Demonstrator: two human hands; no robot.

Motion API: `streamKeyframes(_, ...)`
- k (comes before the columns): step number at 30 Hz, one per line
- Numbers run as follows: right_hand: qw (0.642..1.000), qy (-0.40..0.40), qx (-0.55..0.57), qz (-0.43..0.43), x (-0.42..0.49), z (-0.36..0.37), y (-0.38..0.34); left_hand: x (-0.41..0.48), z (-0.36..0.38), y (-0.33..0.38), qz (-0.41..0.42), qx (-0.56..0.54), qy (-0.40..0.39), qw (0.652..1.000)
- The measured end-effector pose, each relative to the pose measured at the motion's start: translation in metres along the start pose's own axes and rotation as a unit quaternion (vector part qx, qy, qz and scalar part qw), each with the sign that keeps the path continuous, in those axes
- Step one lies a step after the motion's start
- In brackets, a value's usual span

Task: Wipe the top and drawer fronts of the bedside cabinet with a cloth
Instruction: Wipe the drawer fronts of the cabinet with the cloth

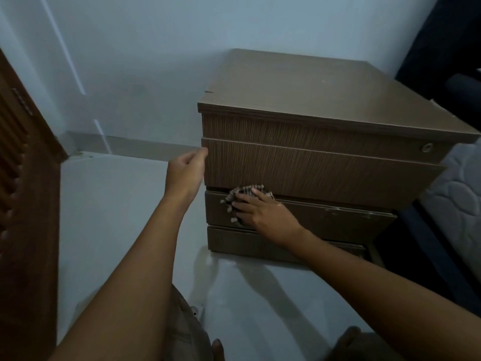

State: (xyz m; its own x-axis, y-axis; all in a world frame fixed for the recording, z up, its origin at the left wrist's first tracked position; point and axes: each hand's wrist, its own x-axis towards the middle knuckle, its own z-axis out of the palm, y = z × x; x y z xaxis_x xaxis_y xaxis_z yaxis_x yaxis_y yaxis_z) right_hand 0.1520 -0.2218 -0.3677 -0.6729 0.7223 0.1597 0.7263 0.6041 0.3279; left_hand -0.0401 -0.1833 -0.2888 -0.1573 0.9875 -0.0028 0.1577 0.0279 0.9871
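Observation:
A brown wooden bedside cabinet [325, 100] stands on the pale floor, with a flat bare top and several drawer fronts. Its second drawer front [325, 170] juts out past the ones below. My left hand [186, 169] grips the left edge of that drawer front with thumb and fingers. My right hand [263, 212] presses a nubby grey chenille cloth [243, 194] flat against the left part of the third drawer front [338, 222]. Most of the cloth is hidden under my palm; only its tufts show above and to the left of my fingers.
A dark wooden louvred door [20, 178] stands at the left. A light wall and skirting [130, 147] run behind the cabinet. A quilted white mattress [458, 204] on a dark bed base lies to the right. My knees show at the bottom.

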Motion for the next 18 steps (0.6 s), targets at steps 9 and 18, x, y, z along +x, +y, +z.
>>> streamKeyframes(9,0.957,0.264,0.051,0.109,-0.055,-0.048,0.008,-0.014,0.028,-0.011,0.075,0.129,0.015,0.989)
streamKeyframes(18,0.985,0.139,-0.027,0.100,-0.061,-0.025,0.046,-0.013,0.045,-0.016,0.070,0.162,0.077,0.981)
